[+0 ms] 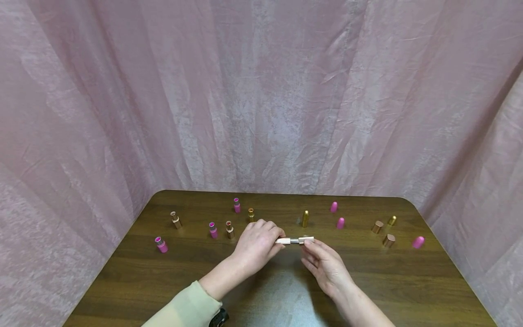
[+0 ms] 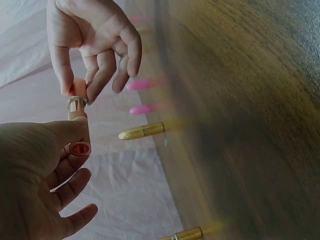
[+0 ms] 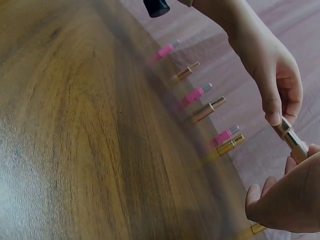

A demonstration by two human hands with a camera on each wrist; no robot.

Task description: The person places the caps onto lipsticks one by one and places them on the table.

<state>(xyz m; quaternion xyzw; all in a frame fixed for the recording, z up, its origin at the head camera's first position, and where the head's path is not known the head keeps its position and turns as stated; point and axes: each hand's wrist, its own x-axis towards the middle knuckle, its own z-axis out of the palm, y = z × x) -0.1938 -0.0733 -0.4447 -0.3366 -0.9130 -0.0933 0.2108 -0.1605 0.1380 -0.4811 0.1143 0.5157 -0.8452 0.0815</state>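
Note:
A pale lipstick tube [image 1: 283, 241] is held level above the table, between both hands. My left hand [image 1: 255, 243] pinches its base between thumb and fingers, and a red round end [image 2: 81, 148] shows in the left wrist view. My right hand [image 1: 327, 265] pinches the matching cap [image 1: 308, 239] with thumb and fingertips, its other fingers loosely bent. Between base and cap a band of the shiny silver inner tube [image 1: 294, 241] shows. Just beyond the hands stands an upright gold lipstick [image 1: 305, 219].
Uncapped pink tubes [image 1: 162, 245], rose-gold tubes [image 1: 230, 230] and a gold tube [image 1: 251, 215] stand on the left of the wooden table [image 1: 135, 272]. Pink caps [image 1: 418, 242], rose-gold caps [image 1: 389, 240] and a gold cap [image 1: 392, 220] stand on the right. A pink curtain [image 1: 261, 100] hangs behind.

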